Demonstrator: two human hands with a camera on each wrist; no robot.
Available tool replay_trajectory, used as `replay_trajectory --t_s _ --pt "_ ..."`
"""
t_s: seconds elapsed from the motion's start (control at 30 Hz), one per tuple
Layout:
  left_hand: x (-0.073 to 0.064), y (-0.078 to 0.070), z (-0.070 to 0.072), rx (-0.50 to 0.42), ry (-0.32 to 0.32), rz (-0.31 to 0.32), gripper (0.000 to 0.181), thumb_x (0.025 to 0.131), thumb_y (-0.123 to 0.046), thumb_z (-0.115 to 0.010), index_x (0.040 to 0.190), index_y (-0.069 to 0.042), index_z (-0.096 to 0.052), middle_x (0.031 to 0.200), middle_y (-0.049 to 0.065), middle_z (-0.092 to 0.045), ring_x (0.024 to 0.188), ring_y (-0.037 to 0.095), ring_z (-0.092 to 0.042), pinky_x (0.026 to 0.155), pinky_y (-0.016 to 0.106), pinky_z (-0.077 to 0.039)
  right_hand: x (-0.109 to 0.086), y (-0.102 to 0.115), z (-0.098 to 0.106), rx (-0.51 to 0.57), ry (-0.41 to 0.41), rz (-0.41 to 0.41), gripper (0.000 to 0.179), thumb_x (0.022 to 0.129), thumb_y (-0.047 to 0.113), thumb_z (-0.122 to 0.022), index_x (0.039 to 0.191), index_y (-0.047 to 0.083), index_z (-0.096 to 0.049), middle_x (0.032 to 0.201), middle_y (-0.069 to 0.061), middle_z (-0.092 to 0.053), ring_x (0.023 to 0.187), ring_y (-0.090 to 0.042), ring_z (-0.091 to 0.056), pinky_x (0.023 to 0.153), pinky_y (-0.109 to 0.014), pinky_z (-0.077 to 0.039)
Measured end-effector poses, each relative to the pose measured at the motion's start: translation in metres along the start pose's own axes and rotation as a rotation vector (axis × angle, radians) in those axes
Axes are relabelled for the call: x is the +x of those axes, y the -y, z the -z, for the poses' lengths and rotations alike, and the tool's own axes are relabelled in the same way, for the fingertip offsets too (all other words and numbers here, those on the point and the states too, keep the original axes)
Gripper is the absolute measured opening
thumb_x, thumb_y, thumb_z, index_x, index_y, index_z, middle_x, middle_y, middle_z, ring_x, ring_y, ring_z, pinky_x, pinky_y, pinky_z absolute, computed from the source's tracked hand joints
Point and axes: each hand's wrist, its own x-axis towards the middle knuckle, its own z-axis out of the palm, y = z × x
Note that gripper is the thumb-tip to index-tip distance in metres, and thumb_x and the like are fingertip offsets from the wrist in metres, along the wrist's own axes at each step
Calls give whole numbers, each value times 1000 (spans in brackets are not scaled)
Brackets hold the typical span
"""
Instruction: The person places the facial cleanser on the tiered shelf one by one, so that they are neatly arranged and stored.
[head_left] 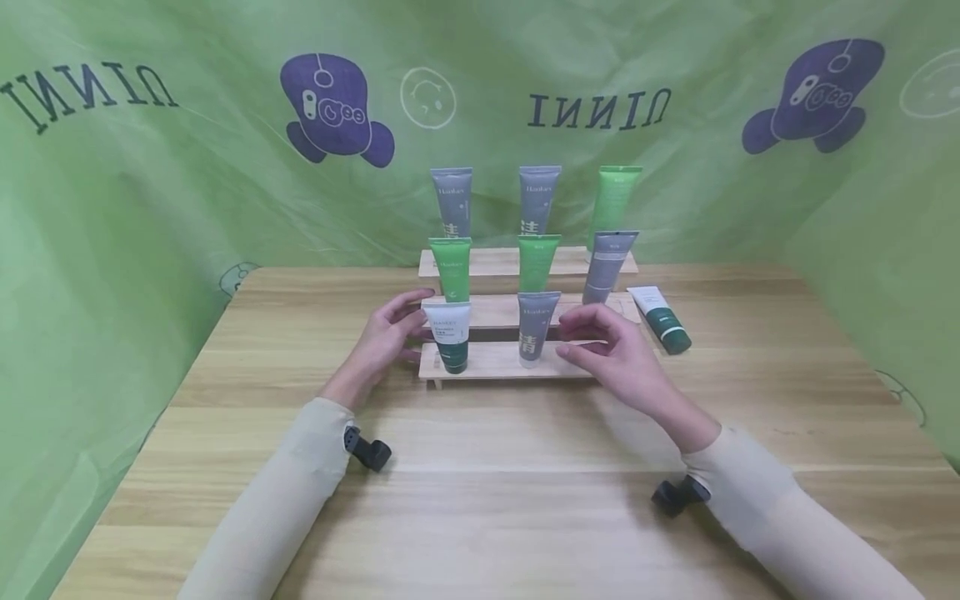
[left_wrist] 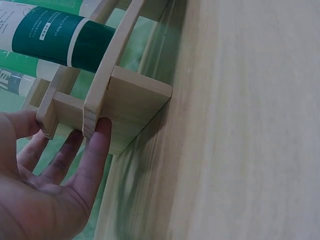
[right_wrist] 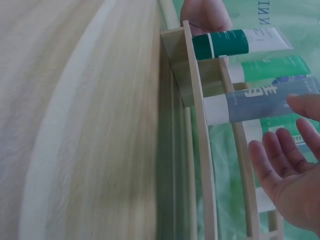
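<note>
A wooden three-step rack [head_left: 487,363] holds squeeze tubes standing on their caps. On its front step are a white-and-dark-green tube [head_left: 452,335] at the left and a small grey tube [head_left: 534,321] in the middle. My left hand [head_left: 384,343] is at the rack's left end; in the left wrist view its extended fingertips [left_wrist: 103,127] touch the step ends. Just right of the small grey tube is my right hand [head_left: 618,357], fingers loosely bent. Its thumb [right_wrist: 302,106] overlaps that tube's upper part in the right wrist view, and nothing is gripped.
Two green tubes and a grey tube [head_left: 609,267] occupy the middle step. Two grey tubes and a green tube [head_left: 615,198] stand on the back step. Another white-and-dark-green tube [head_left: 662,321] lies on the wooden table [head_left: 510,500] right of the rack. A green printed cloth [head_left: 480,50] hangs behind.
</note>
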Motion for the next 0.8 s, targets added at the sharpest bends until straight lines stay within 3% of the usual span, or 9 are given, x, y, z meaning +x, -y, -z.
replay_trajectory --t_s 0.27,0.5,0.8 --pt "2 -2 -1 -13 -24 16 43 104 -17 -53 147 -23 -50 138 11 -59 112 33 -61 81 46 -61 -23 2 13 -18 3 46 31 86 -8 -74 114 -5 -62 113 -22 -63 97 -20 -67 86 -33 -61" --pt "4 -3 -4 -26 -39 26 44 104 -19 -54 147 -25 -51 139 11 -58 112 32 -62 83 46 -61 -46 0 27 -26 24 83 31 85 -12 -72 114 -6 -62 112 -23 -62 96 -20 -68 86 -32 -61" --pt "1 -1 -5 -28 -35 17 46 104 -17 -56 148 -25 -49 145 10 -53 116 33 -60 82 45 -61 -76 -9 53 -87 32 55 28 88 -11 -70 113 -4 -62 110 -21 -63 96 -16 -67 82 -27 -61"
